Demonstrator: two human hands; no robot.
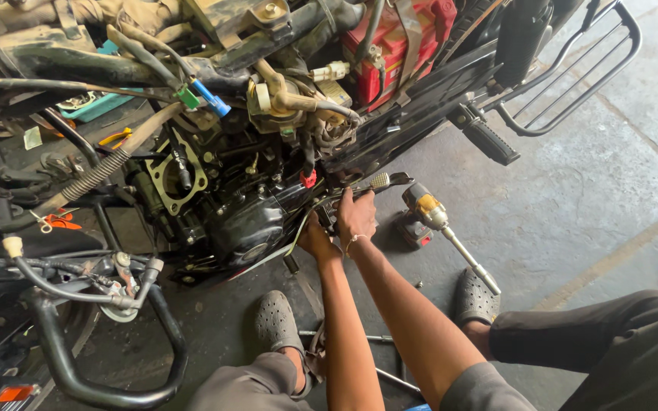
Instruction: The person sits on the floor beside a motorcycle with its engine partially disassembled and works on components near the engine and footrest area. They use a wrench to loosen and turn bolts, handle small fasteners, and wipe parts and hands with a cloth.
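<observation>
A stripped motorcycle stands in front of me with its black engine (pixel 241 221) exposed. My left hand (pixel 316 237) reaches under the engine's lower right side, fingers closed on a part there that I cannot make out. My right hand (pixel 356 213) rests beside it, gripping near the brake pedal (pixel 381 181) and its lever. The two hands almost touch. A thin bracelet sits on my right wrist.
A cordless impact driver (pixel 428 217) with a long socket lies on the concrete floor just right of my hands. A footpeg (pixel 485 137) and rear rack (pixel 573 76) stick out at right. A crash guard bar (pixel 116 365) curves at lower left. Loose tools (pixel 378 339) lie between my feet.
</observation>
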